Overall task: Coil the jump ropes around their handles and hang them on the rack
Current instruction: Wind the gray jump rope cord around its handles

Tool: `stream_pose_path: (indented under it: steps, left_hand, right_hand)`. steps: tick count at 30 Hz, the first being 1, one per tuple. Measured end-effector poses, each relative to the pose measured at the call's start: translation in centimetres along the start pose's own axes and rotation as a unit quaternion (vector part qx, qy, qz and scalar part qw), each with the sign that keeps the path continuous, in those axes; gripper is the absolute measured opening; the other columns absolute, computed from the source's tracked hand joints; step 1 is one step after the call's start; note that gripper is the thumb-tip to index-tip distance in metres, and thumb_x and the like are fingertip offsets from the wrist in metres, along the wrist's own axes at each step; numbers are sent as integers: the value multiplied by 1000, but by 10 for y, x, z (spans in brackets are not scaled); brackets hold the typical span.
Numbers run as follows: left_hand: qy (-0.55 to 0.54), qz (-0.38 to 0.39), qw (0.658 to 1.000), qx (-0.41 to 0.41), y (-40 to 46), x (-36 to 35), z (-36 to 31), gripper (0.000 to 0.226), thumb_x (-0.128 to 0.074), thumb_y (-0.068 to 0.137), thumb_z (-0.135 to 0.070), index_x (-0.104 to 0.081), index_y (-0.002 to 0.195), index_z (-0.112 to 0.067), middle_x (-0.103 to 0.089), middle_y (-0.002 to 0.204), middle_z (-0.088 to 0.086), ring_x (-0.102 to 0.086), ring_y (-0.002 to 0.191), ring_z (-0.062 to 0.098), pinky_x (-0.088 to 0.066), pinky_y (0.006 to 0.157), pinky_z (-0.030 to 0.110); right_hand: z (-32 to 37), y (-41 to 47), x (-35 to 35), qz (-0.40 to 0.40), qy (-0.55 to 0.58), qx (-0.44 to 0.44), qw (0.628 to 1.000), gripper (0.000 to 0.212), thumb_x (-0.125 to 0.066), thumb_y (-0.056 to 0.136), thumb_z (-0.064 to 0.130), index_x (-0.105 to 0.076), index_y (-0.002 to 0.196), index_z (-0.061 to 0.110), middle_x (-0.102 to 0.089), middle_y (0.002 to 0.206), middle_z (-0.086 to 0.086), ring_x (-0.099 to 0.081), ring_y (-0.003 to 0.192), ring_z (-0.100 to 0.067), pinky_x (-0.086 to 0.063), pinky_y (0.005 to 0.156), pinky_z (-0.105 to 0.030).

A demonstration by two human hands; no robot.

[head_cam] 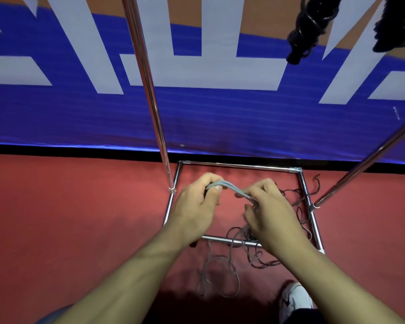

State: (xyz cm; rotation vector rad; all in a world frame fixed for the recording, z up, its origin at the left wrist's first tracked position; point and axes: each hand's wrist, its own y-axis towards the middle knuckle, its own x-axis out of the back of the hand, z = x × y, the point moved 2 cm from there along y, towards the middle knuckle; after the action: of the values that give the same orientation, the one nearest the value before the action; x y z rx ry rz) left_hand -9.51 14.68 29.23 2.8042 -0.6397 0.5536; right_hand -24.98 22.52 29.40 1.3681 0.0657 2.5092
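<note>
From the head camera, a pale grey jump rope [229, 187] is gathered into a short bundle of several thin strands, held above the red floor [68, 218] in the middle of the view. The left hand [197, 204] comes in from seven o'clock, knuckles up, its fingers and thumb curled round the bundle's left end. The right hand [271, 206] comes in from five o'clock and pinches the right end between thumb and curled fingers. The bundle's long axis runs across the view from ten o'clock down to four o'clock, arching slightly between the hands. The rest of the grey rope hangs down to loose loops on the floor at six o'clock, beside a tangle of dark rope [299, 206] lying over the rack's [239, 165] chrome base frame. Two coiled black ropes [309, 26] hang at one o'clock. A white shoe [295, 300] shows at five o'clock.
</note>
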Motion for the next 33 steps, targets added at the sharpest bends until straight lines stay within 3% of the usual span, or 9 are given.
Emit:
stream_pose_path:
  steps: [5, 9, 12, 14, 18, 21, 26, 29, 33]
  left_hand:
    - [-261, -53, 963, 33, 6, 9, -8, 13, -49, 83, -23, -61, 85, -20, -44, 52, -11, -41, 41, 9, -52, 47, 31]
    - [-424, -114, 895, 71, 15, 36, -9, 12, -41, 94, -13, -50, 86, -10, -45, 56, -5, -45, 42, 15, -47, 46, 27]
    - [-438, -76, 888, 117, 15, 37, -10, 24, -35, 102, -7, -54, 87, -10, -52, 60, -2, -47, 42, 16, -46, 46, 25]
    - [-414, -18, 901, 127, 12, 30, -15, 23, -37, 101, -8, -58, 91, -7, -59, 63, -1, -46, 41, 14, -43, 46, 25]
    - [-427, 99, 887, 144, 6, 17, -22, 21, -51, 87, -16, -65, 97, -5, -60, 67, 1, -43, 41, 13, -43, 44, 24]
    - [-459, 154, 862, 150, 3, 13, -25, 18, -56, 88, -13, -74, 91, -11, -59, 68, 3, -43, 42, 12, -43, 44, 25]
    - [-525, 202, 809, 173, -1, 20, -28, 11, -67, 77, -17, -77, 81, -17, -56, 62, 0, -41, 39, 10, -42, 42, 24]
    - [-551, 209, 789, 174, 0, 25, -28, 13, -69, 72, -25, -76, 79, -17, -53, 60, -4, -39, 38, 7, -40, 41, 23]
    - [-573, 122, 787, 192, 8, 38, -23, 16, -58, 75, -25, -72, 72, -17, -41, 55, -7, -33, 36, 7, -32, 41, 20]
  right_hand:
    - [-20, 4, 10, -108, -92, -37, 989, 40, -62, 68, -7, -68, 96, 21, -57, 103, -2, -49, 89, -29, -38, 74, -34]
    - [-35, 13, 20, -106, 151, -165, 969, 29, -52, 82, -2, -54, 78, 26, -62, 100, 4, -55, 86, -23, -38, 72, -33]
    - [-30, 16, 12, -57, 345, -205, 914, 25, -51, 89, -3, -55, 84, 22, -67, 111, 8, -64, 102, -22, -50, 88, -40]
    - [-20, 13, 3, 17, 363, -166, 917, 17, -61, 90, 11, -59, 100, 24, -65, 120, 8, -60, 116, -14, -49, 95, -31]
    - [-12, 8, -18, 156, 334, -109, 923, 71, -80, 75, 46, -44, 136, 37, -56, 134, 16, -49, 128, 0, -39, 110, -35]
    - [-18, 4, -31, 196, 248, -96, 944, 79, -80, 68, 54, -37, 134, 52, -56, 134, 15, -55, 125, -10, -42, 109, -44]
    - [-11, 1, -38, 168, 304, -78, 935, 55, -81, 74, 39, -58, 124, 33, -63, 126, 10, -57, 122, -8, -44, 107, -43]
    - [-8, 3, -37, 155, 314, -78, 934, 28, -75, 84, 12, -65, 104, 29, -71, 104, 6, -66, 102, -6, -50, 98, -37]
    - [-19, 6, -27, 56, 198, -113, 972, 25, -63, 87, 3, -65, 86, 28, -67, 72, 10, -62, 68, -2, -47, 69, -28]
